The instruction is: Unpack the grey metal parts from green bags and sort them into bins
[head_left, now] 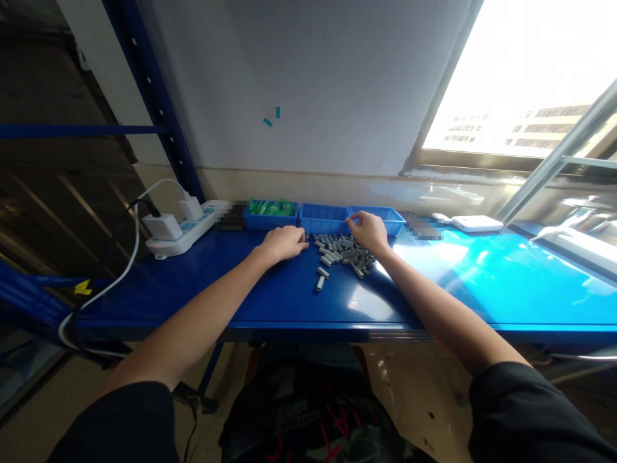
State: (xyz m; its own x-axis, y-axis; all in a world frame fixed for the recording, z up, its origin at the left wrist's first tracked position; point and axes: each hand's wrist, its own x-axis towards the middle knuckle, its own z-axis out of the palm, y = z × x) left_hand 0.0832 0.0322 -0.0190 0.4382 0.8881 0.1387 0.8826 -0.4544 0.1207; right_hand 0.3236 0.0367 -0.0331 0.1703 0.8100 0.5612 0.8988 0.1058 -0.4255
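Note:
A loose pile of small grey metal pieces (337, 249) lies on the blue table, with a few strays in front of it. My left hand (284, 243) rests at the pile's left edge, fingers curled together; a bit of grey shows by the fingertips, but what they hold is hidden. Over the pile's back right side, my right hand (369, 230) is closed in a pinch near the front rim of the middle blue bin (321, 222). Whatever sits between those fingertips is too small to name. Right of that bin stands another blue bin (393, 222), partly behind my right hand.
A third blue bin (270, 222) at the left holds green plastic material (272, 208). A white power strip (186, 236) with plugged-in chargers and cables stands further left. White devices (477, 224) lie at the right below the window. The table's front edge (313, 326) runs before my body.

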